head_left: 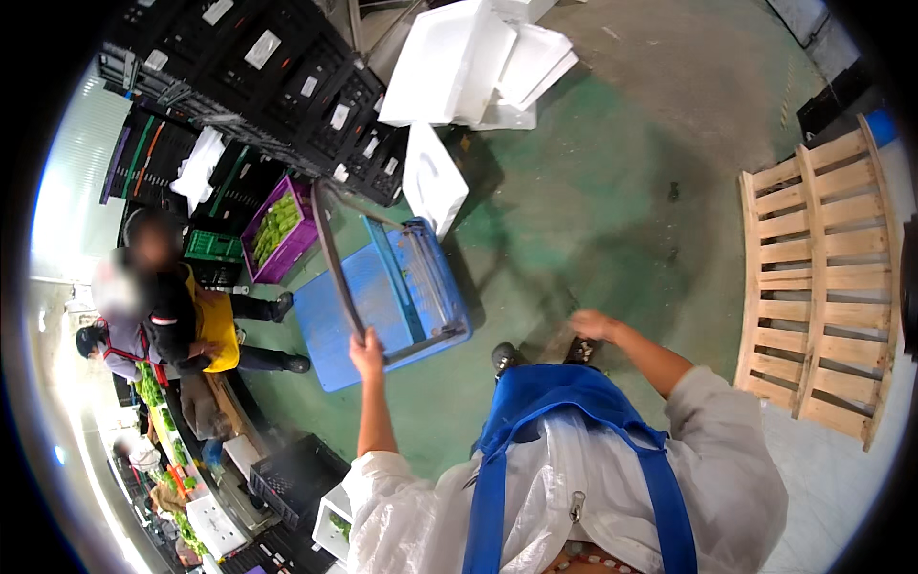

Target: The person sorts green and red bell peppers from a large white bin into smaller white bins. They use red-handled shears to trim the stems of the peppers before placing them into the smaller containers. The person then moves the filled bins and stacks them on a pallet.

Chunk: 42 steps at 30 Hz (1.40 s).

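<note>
My left hand is closed around the dark metal push handle of a blue platform cart. The cart stands on the green floor at the front left, and a blue crossbar spans its handle frame. My right hand hangs in front of my blue apron, above my right shoe, touching nothing that I can see. Its fingers look loosely curled, and whether anything small is in them cannot be made out.
White foam boxes and a foam lid lie beyond the cart. Black crates are stacked at the upper left, near a purple crate of green vegetables. A person in a yellow apron stands left. A wooden pallet is at right.
</note>
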Each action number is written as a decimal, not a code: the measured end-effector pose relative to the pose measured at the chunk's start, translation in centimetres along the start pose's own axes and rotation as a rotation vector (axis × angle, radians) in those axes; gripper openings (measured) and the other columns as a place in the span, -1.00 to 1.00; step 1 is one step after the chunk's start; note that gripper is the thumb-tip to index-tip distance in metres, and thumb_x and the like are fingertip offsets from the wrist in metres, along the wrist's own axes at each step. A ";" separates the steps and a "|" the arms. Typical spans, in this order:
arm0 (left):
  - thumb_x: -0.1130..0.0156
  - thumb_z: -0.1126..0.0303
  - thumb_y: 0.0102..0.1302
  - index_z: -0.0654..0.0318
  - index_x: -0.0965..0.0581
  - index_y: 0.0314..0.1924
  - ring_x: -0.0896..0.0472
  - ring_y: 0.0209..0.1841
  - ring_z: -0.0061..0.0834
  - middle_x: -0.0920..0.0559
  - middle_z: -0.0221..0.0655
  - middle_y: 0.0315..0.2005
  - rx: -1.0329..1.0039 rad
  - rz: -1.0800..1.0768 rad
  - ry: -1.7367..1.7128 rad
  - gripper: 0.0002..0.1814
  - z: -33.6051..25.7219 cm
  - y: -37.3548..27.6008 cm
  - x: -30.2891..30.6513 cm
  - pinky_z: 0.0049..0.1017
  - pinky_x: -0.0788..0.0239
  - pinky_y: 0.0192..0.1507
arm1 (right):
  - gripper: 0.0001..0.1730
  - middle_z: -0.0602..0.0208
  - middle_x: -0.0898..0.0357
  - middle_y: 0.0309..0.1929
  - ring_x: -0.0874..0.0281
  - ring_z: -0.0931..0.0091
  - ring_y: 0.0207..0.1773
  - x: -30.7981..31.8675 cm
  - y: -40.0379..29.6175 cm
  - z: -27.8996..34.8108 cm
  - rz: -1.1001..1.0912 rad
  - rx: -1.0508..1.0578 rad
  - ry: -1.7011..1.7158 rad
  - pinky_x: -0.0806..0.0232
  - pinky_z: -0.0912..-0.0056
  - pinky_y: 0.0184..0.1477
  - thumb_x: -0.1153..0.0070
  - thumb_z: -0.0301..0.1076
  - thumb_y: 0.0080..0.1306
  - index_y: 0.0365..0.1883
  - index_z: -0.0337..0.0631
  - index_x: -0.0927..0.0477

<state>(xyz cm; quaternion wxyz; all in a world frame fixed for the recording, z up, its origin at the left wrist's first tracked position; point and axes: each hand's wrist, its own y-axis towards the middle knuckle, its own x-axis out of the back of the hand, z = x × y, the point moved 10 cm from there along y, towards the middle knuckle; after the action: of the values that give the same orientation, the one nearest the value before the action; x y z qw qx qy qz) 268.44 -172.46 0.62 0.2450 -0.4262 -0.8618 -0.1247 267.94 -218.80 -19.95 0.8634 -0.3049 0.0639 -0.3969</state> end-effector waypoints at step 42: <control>-0.20 0.42 -0.06 0.32 -0.48 -0.60 -0.39 -0.71 -0.58 -0.43 -0.42 -0.77 0.160 0.703 0.675 -0.88 -33.2 -22.7 -68.8 -0.58 -0.14 -0.67 | -0.74 0.32 -0.44 -0.58 -0.32 0.56 -0.60 93.4 -9.8 -28.7 -0.721 -0.047 0.786 -0.21 0.51 -0.55 0.13 -0.23 0.21 -0.47 -0.25 -0.44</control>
<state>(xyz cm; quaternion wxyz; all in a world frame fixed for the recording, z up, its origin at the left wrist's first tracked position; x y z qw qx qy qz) 296.45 -246.62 -7.75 0.5697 -0.6069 -0.5453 -0.0989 314.71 -304.99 -25.12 0.5761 -0.1549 0.2826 -0.7511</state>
